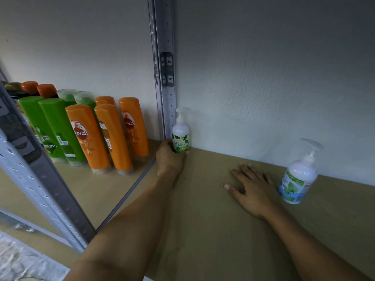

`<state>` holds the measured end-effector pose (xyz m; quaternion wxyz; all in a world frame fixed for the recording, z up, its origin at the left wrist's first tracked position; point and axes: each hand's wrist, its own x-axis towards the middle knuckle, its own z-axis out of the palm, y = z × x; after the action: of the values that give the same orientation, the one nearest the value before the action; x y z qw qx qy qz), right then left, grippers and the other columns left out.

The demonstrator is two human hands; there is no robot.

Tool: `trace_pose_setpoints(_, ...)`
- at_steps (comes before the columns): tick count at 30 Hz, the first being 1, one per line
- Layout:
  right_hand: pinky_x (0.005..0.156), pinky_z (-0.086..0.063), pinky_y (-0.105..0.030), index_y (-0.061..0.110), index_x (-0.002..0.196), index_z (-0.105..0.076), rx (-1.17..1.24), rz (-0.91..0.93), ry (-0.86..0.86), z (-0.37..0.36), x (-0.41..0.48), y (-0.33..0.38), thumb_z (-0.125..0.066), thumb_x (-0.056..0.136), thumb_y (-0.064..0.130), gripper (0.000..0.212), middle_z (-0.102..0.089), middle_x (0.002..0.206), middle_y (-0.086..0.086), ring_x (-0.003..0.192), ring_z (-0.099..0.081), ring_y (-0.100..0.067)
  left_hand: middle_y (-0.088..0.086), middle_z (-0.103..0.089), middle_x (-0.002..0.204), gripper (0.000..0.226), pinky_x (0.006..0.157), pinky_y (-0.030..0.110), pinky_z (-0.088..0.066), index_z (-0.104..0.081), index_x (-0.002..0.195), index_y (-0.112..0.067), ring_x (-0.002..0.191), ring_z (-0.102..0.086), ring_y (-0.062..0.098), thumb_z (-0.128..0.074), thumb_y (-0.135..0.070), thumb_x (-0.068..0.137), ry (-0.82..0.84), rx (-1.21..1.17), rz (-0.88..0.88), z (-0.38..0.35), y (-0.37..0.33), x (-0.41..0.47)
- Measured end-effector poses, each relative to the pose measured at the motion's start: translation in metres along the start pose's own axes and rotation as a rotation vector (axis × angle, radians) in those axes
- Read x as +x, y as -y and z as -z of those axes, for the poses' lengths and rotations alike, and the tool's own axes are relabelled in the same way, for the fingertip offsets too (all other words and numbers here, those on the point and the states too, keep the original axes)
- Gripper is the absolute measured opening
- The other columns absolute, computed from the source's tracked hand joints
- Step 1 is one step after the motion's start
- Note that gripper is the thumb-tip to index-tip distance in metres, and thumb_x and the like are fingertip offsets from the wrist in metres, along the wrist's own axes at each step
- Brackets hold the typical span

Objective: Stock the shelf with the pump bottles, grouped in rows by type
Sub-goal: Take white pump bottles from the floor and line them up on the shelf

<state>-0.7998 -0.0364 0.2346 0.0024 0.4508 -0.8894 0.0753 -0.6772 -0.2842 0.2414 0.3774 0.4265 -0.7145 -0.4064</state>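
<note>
A white pump bottle with a green leaf label [180,132] stands upright in the back left corner of the brown shelf board [213,230], against the wall. My left hand [169,159] grips its base from the left. A second white pump bottle with a blue and green label [298,175] stands further right, near the wall. My right hand [250,188] rests flat on the shelf board with its fingers spread, just left of that bottle and apart from it.
A grey perforated metal upright [165,78] divides this bay from the left bay, where several orange and green shampoo bottles [109,134] stand in rows. Another metal upright [40,183] runs along the front left. A white wall closes the back.
</note>
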Motion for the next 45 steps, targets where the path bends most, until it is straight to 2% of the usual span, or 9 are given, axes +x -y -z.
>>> trace_pose_setpoints(8,0.124,-0.002,-0.047,0.042,0.155,-0.023,0.005,0.009,-0.005,0.001,-0.001,0.000,-0.002,0.074,0.084,0.093,-0.010,0.167,0.010,0.154,-0.001,-0.012,0.002,-0.064,0.127,0.067,0.090,0.028,-0.045,-0.054,0.133,-0.017,0.116,-0.061,0.020,-0.087,-0.028,0.076,0.035,-0.016,0.001,0.000,0.001,-0.001)
trace_pose_setpoints(13,0.123,-0.012,-0.046,0.037,0.153,-0.031,0.077,0.021,-0.060,-0.001,-0.003,-0.001,-0.033,0.091,0.073,0.072,-0.023,0.164,0.006,0.152,-0.016,-0.015,0.003,-0.051,0.140,0.083,0.099,0.036,-0.046,-0.042,0.141,-0.019,0.127,-0.053,0.023,-0.086,-0.039,0.074,0.067,0.064,-0.012,0.008,0.000,-0.015)
trace_pose_setpoints(17,0.095,-0.050,-0.038,0.013,0.119,-0.069,0.328,0.054,-0.448,-0.004,-0.022,-0.001,-0.068,0.086,0.037,0.041,-0.067,0.118,-0.007,0.110,-0.064,-0.029,0.009,-0.039,0.152,0.083,0.114,0.048,-0.036,-0.030,0.150,-0.017,0.140,-0.039,0.029,-0.061,-0.062,0.088,0.166,0.524,-0.114,0.021,0.002,-0.059)
trace_pose_setpoints(20,0.074,-0.053,-0.031,0.014,0.094,-0.072,0.521,-0.051,-0.699,0.003,-0.053,-0.003,-0.076,0.080,0.004,0.017,-0.072,0.089,-0.001,0.077,-0.069,-0.020,0.010,-0.028,0.162,0.084,0.123,0.050,-0.016,-0.031,0.153,-0.015,0.151,-0.019,0.028,-0.029,-0.073,0.093,0.272,0.782,-0.231,0.033,0.006,-0.094)
trace_pose_setpoints(24,0.063,-0.049,-0.032,0.015,0.092,-0.067,0.601,-0.330,-0.934,0.016,-0.092,-0.022,-0.073,0.077,0.001,0.021,-0.065,0.076,-0.002,0.064,-0.060,-0.022,-0.003,-0.005,0.169,0.082,0.124,0.052,-0.001,-0.013,0.160,-0.032,0.155,0.004,0.021,-0.008,-0.077,0.092,0.440,0.884,-0.285,0.050,0.005,-0.127)
trace_pose_setpoints(27,0.072,-0.045,-0.032,0.008,0.112,-0.058,0.657,-0.514,-0.871,0.019,-0.098,-0.040,-0.080,0.075,0.016,0.044,-0.058,0.097,-0.005,0.086,-0.060,-0.030,-0.009,0.006,0.168,0.083,0.123,0.055,0.002,-0.002,0.160,-0.035,0.155,0.012,0.018,-0.002,-0.080,0.090,0.502,0.920,-0.297,0.058,0.005,-0.139)
trace_pose_setpoints(30,0.087,-0.052,-0.044,0.005,0.122,-0.052,0.665,-0.490,-0.695,0.013,-0.091,-0.049,-0.089,0.067,0.039,0.075,-0.055,0.112,-0.009,0.105,-0.058,-0.032,-0.009,0.011,0.168,0.084,0.122,0.058,0.005,0.001,0.160,-0.036,0.154,0.016,0.018,0.000,-0.081,0.088,0.510,0.937,-0.289,0.057,0.003,-0.140)
trace_pose_setpoints(36,0.084,-0.053,-0.046,0.009,0.113,-0.052,0.663,-0.457,-0.552,0.016,-0.054,-0.060,-0.088,0.070,0.034,0.061,-0.061,0.111,-0.010,0.105,-0.059,-0.032,-0.006,0.013,0.167,0.084,0.119,0.061,0.011,0.000,0.160,-0.037,0.152,0.021,0.018,0.000,-0.082,0.088,0.491,0.958,-0.256,0.053,0.000,-0.140)
trace_pose_setpoints(45,0.071,-0.048,-0.030,0.014,0.115,-0.050,0.741,-0.275,-0.424,0.018,0.006,-0.040,-0.089,0.072,0.028,0.060,-0.062,0.100,0.007,0.089,-0.063,-0.017,-0.010,0.003,0.168,0.082,0.120,0.061,0.007,-0.007,0.159,-0.038,0.155,0.010,0.015,-0.002,-0.081,0.090,0.449,0.913,-0.285,0.050,0.007,-0.135)
